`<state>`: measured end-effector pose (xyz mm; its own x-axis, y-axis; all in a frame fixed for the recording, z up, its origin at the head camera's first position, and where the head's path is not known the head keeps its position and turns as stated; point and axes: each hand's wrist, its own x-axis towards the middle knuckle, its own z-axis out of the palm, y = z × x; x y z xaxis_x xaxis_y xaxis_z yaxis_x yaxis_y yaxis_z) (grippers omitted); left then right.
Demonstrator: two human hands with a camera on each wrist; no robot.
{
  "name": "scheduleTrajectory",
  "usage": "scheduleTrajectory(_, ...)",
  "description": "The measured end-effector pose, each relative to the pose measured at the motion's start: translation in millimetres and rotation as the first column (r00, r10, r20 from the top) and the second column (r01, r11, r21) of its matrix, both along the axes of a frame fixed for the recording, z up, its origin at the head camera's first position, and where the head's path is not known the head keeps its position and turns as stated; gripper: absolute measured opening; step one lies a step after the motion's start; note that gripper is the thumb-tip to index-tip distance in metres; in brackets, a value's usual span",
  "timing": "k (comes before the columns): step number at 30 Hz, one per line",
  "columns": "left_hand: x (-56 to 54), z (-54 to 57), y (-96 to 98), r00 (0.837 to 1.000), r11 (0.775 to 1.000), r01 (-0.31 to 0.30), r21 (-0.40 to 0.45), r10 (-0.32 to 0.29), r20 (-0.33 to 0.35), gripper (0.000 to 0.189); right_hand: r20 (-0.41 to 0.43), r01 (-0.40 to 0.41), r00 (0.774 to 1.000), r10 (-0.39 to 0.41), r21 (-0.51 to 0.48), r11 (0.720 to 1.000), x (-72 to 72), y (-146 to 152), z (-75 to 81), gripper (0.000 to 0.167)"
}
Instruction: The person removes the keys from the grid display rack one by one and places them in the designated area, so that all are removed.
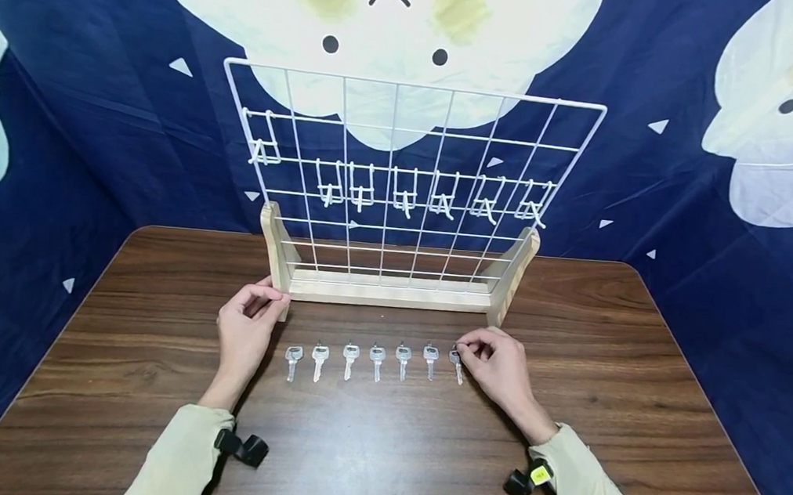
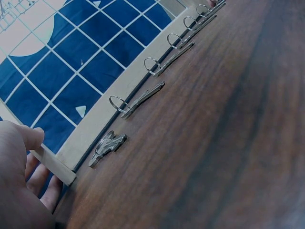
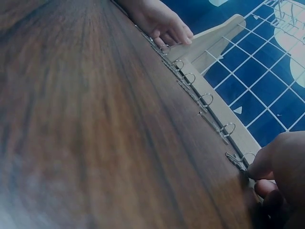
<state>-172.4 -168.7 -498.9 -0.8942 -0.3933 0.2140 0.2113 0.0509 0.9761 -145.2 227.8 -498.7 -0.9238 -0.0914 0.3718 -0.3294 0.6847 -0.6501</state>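
My left hand (image 1: 244, 335) holds the front of the rack's left wooden side support (image 1: 275, 245). In the left wrist view the thumb is on one side of that wood (image 2: 56, 168) and the fingers are behind it. Several silver keys (image 1: 350, 360), each with a small split ring, lie in a row in front of the rack. At the right end of the row, my right hand (image 1: 499, 368) pinches the ring end of the last key (image 1: 457, 367) between thumb and forefinger. Its fingertips partly hide the ring, and its blade points toward the front of the table.
A white wire grid (image 1: 393, 128) stands upright in the wooden base (image 1: 388, 292). Several white hooks (image 1: 404, 193) hang along its middle, with another hook (image 1: 262, 141) higher at the left. Behind the brown table (image 1: 379, 450) hangs a blue cloth (image 1: 166, 133) with cloud faces.
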Motion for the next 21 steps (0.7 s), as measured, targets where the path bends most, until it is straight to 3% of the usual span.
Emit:
scheduleTrajectory(5,0.4,0.6,-0.5,1.0,1.0,0.0,-0.009,0.0,0.011,0.014,-0.001,0.004,1.0,-0.004,-0.002,1.0,0.4,0.1,-0.8,0.012)
scheduleTrajectory(13,0.3,0.0,0.1,1.0,1.0,-0.001,-0.004,0.001,0.006,0.014,0.103,0.013,0.995,-0.004,-0.084,0.996,-0.8,3.3,1.9,0.012)
scheduleTrajectory(21,0.1,-0.2,0.1,1.0,1.0,0.001,0.0,-0.001,-0.002,0.013,0.132,-0.023,0.991,0.026,-0.03,0.999,-0.1,3.5,5.7,0.018)
